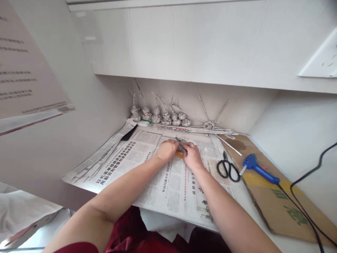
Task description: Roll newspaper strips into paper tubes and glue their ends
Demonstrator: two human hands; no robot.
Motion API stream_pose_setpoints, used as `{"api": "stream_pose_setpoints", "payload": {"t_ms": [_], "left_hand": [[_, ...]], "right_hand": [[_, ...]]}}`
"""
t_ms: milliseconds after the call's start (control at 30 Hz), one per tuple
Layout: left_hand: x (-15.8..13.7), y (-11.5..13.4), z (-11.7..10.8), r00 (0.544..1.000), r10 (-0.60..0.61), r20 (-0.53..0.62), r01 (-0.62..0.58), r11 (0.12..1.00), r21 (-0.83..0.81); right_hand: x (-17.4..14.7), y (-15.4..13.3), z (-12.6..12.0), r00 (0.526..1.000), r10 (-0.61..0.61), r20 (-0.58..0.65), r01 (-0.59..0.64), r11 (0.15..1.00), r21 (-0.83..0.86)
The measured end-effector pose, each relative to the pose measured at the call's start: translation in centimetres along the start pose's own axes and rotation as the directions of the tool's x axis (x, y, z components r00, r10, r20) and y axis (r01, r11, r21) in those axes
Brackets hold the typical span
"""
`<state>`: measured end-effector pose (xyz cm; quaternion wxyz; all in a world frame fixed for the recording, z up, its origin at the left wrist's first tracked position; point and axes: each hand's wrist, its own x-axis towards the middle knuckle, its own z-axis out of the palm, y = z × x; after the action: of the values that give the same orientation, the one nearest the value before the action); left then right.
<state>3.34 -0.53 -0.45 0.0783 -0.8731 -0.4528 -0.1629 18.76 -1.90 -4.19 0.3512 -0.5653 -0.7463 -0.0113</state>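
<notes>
One left hand and one right hand, fingers narrowed, hold a small grey piece between them, on newspaper left of the scissors; looks like shaping, next move probably calling for steady fingertip pressure from both sides.

A pale table fills a recess between a grey left wall and a whiter right wall. A white panel overhangs its far side; a socket plate shows at right. The light is soft.
</notes>
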Motion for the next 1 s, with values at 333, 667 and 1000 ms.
{"api": "stream_pose_setpoints", "payload": {"t_ms": [333,667,1000], "left_hand": [[-1.0,0.4,0.4,0.998,0.008,0.061,-0.010,0.999,0.036],[-5.2,-11.0,-4.9,0.836,-0.549,-0.032,0.549,0.832,0.078],[-11.9,-19.5,-6.0,0.662,-0.750,-0.008,0.728,0.640,0.247]], "right_hand": [[0.1,0.7,0.4,0.998,-0.053,-0.020,0.053,0.998,0.013],[0.1,0.6,0.2,0.998,-0.012,-0.067,0.009,0.999,-0.036],[0.2,1.0,0.4,0.994,-0.020,-0.105,0.023,1.000,0.021]]}}
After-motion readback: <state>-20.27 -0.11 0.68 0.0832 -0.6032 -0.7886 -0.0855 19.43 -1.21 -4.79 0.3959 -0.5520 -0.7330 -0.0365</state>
